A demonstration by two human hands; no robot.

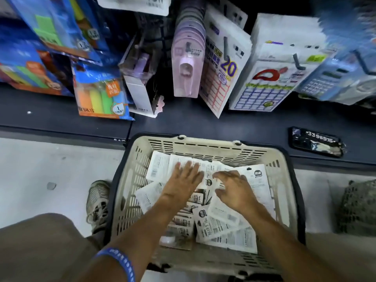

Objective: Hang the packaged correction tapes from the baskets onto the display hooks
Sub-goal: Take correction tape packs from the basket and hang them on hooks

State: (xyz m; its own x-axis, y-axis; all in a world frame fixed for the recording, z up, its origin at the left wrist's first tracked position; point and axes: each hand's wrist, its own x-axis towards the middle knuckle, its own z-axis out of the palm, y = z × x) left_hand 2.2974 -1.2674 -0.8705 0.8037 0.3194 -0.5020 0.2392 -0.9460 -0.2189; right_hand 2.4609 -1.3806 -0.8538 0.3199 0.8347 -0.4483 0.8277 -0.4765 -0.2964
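Observation:
A beige plastic basket (203,144) stands on the floor in front of me, filled with several white packaged correction tapes (221,226). My left hand (184,181) lies flat with straight fingers on the packs near the basket's far side. My right hand (234,189) reaches in beside it, fingers bent over a white pack, thumb and forefinger close to its edge; whether it pinches the pack is unclear. Above the basket, pink packs (186,66) hang on a display hook.
A dark shelf (203,123) runs behind the basket, with a phone (316,141) lying on it at the right. Label packs (221,68), highlighter packs (99,92) and calculators (329,76) hang above. My shoe (97,200) is left of the basket; a patterned bag (356,208) sits right.

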